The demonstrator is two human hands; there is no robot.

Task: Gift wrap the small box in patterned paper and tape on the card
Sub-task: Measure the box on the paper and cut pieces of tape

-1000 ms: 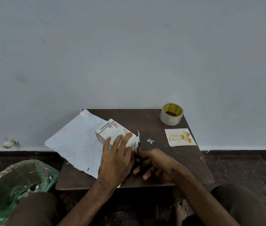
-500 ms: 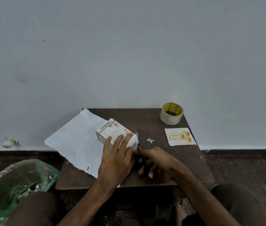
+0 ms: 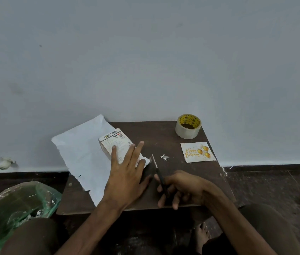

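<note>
A small white printed box [image 3: 116, 143] lies on a sheet of wrapping paper [image 3: 82, 155], white side up, which hangs over the left edge of a low dark wooden table [image 3: 163, 133]. My left hand [image 3: 127, 173] lies flat with spread fingers on the box's near end and the paper. My right hand [image 3: 180, 188] grips dark-handled scissors [image 3: 157, 172], blades pointing away, just right of the paper's edge. A "Happy Birthday" card [image 3: 197, 152] lies at the right side of the table. A roll of clear tape [image 3: 188, 126] stands behind the card.
Small white paper scraps [image 3: 164, 157] lie between the scissors and the card. A green plastic bag [image 3: 16, 205] sits on the dark floor at the left by my knee. A pale wall rises right behind the table. A small white object [image 3: 5, 162] lies by the baseboard.
My right hand with the scissors has drawn back toward me and right, away from the paper's edge. My left hand's fingers have spread wider on the box.
</note>
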